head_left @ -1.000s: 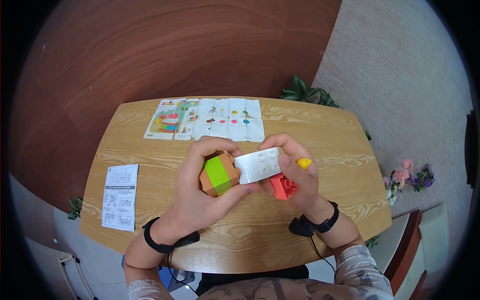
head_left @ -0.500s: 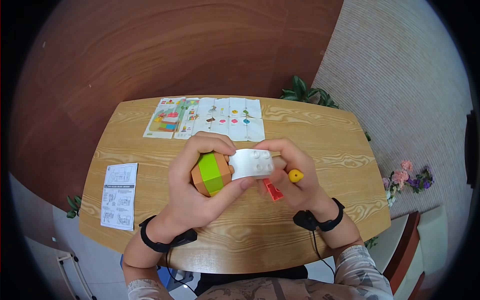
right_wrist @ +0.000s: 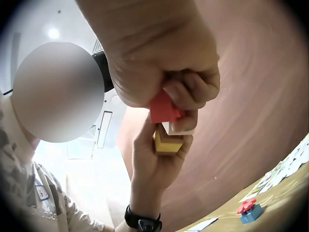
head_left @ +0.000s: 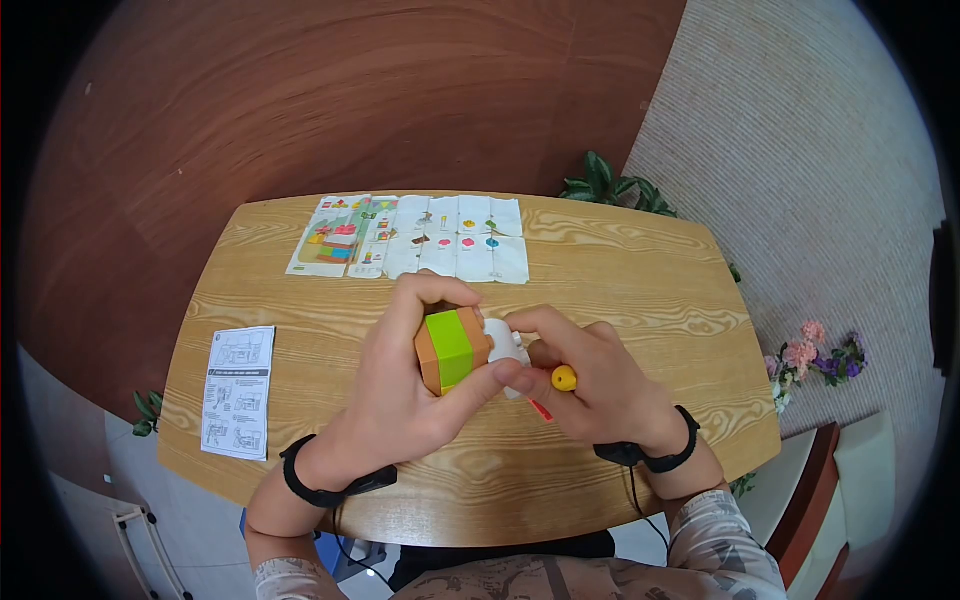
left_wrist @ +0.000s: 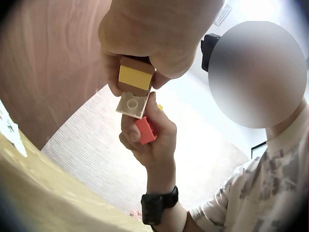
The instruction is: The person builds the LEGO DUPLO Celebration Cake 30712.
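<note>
In the head view the left hand (head_left: 395, 390) grips a brown and green block stack (head_left: 450, 350), which shows a yellow layer (left_wrist: 134, 77) in the left wrist view. A white brick (head_left: 499, 340) meets the stack's right end. The right hand (head_left: 610, 390) pinches this brick by its far end, its thumb close to the left thumb. Within the right hand are also a red brick (right_wrist: 163, 107), mostly hidden in the head view, and a yellow rounded piece (head_left: 564, 378). Whether the white brick is fully pressed on, I cannot tell.
A colourful unfolded sheet (head_left: 460, 240) lies at the table's back, a black-and-white printed sheet (head_left: 238, 395) at its left. The right wrist view shows a blue brick (right_wrist: 251, 215) with a red flower-shaped piece (right_wrist: 246, 205) on the table (head_left: 300, 300).
The white brick has turned and is now more covered by the fingers. Moving left, the right hand has come nearer the left, bringing the yellow piece lower and leftward. The stack has shifted slightly right.
</note>
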The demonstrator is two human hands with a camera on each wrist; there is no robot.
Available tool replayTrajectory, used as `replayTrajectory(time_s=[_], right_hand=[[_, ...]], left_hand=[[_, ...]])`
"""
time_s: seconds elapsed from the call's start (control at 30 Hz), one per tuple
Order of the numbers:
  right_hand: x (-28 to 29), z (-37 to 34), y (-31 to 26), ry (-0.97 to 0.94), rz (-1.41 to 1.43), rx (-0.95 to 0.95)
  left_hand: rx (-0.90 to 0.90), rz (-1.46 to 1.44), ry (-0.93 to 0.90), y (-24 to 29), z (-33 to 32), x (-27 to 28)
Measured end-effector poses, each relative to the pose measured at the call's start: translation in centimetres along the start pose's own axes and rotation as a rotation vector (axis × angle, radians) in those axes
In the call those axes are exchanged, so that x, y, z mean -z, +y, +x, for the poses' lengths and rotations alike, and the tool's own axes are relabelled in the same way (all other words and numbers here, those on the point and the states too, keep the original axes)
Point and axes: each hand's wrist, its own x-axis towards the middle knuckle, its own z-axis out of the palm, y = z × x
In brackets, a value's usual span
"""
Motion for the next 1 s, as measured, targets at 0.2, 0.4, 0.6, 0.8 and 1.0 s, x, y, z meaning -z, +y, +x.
replayTrajectory(time_s=[0.2,0.4,0.6,0.8,1.0], right_hand=[[-0.5,0.0,0.0,-0.03,0.07,-0.012],[-0.1,-0.1,-0.2,0.036,0.118,-0.005],[-0.3,-0.2,-0.4,0.001,0.055,0.023],[-0.3,-0.3,-0.6,-0.053,0.071,-0.023],[-0.9,-0.5,-1.0,-0.023,0.068,-0.017]], left_hand=[[-0.022,-0.069,0.017,-0.7,-0.3,-0.3],[-0.055,-0.086,-0.012,-0.5,-0.3,-0.2],[-0.078,-0.065,-0.022,-0.5,-0.3,-0.4],[-0.12,-0.069,-0.024,-0.9,-0.3,-0.8],[-0.123,-0.119,0.024,-0.8,-0.5,-1.2]])
